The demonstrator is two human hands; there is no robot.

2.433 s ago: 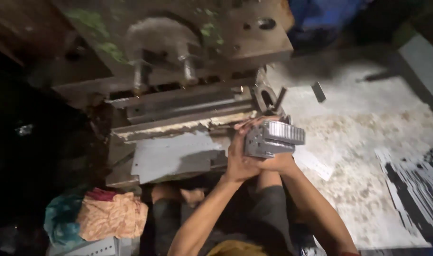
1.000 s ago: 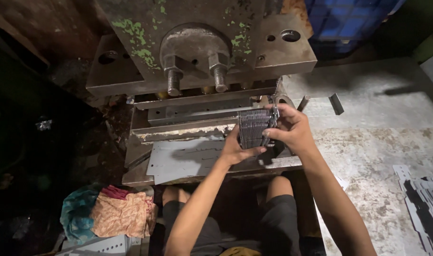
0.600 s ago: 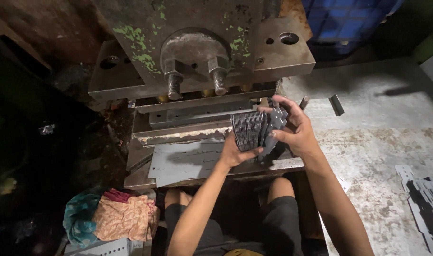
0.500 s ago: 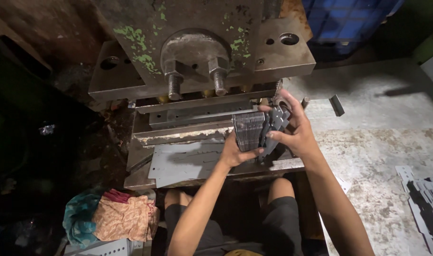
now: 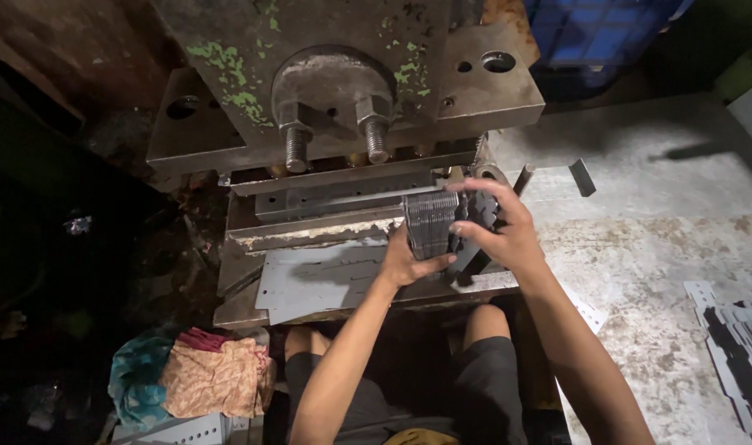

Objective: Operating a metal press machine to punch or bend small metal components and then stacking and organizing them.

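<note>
Both hands grip a stack of thin stamped metal plates point(image 5: 431, 222) held on edge just in front of the press die point(image 5: 335, 202). The left hand point(image 5: 409, 262) cups the stack from below, fingers curled around it; the right hand point(image 5: 504, 231) clamps its far side. A perforated metal sheet point(image 5: 318, 276) lies on the press bed. A blue crate point(image 5: 598, 33) stands behind; its contents can't be made out. Crumpled cloths point(image 5: 203, 379) lie below.

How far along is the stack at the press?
Done: a stack of plates is gathered, held on edge between left hand and right hand. In hand: squaring it over the press bed. Left: it isn't set down; more plates lie at right.
</note>
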